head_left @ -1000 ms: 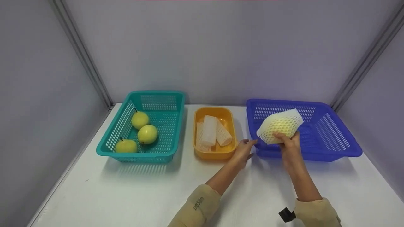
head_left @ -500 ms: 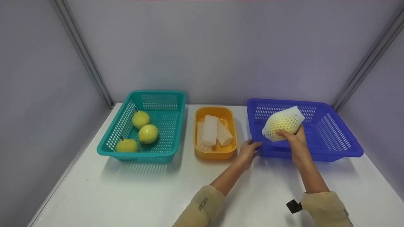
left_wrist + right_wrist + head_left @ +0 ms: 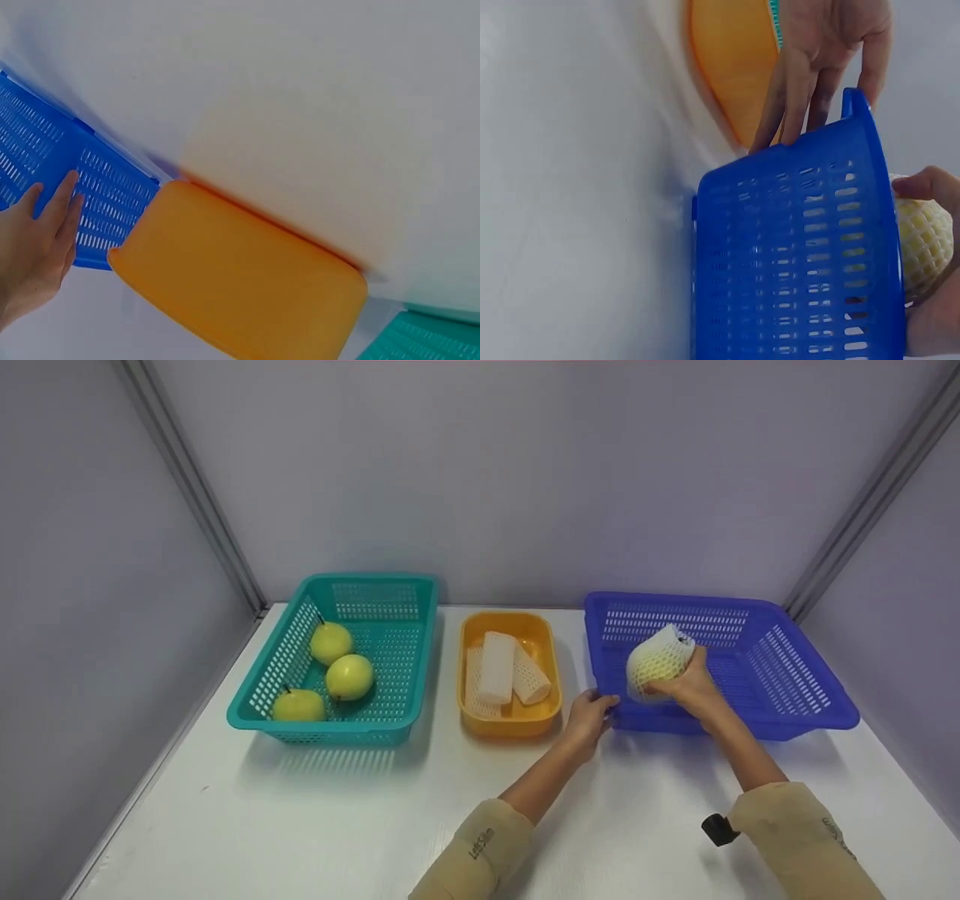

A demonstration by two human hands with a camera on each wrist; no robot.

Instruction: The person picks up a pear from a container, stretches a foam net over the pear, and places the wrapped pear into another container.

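My right hand (image 3: 694,690) holds a yellow pear in a white foam net (image 3: 660,660), low inside the left part of the blue basket (image 3: 806,667). Its thumb lies on the near side of the net, and the net's loose end points up and away. At the basket's near left corner my left hand (image 3: 586,727) grips the rim. In the right wrist view the left hand (image 3: 829,45) has its thumb over the rim and its fingers against the outer wall. The netted pear (image 3: 924,244) shows there past the basket's edge, partly covered by the right hand (image 3: 934,319).
An orange container (image 3: 510,727) with several white foam nets (image 3: 497,667) stands in the middle, close beside my left hand. Farther left is a teal basket (image 3: 401,660) holding three bare pears (image 3: 349,677). Grey panels rise behind and on both sides of the white table (image 3: 315,825).
My right hand has lowered the netted pear into the blue basket and turned it more upright. My left hand has moved slightly right and taken hold of the basket's corner.
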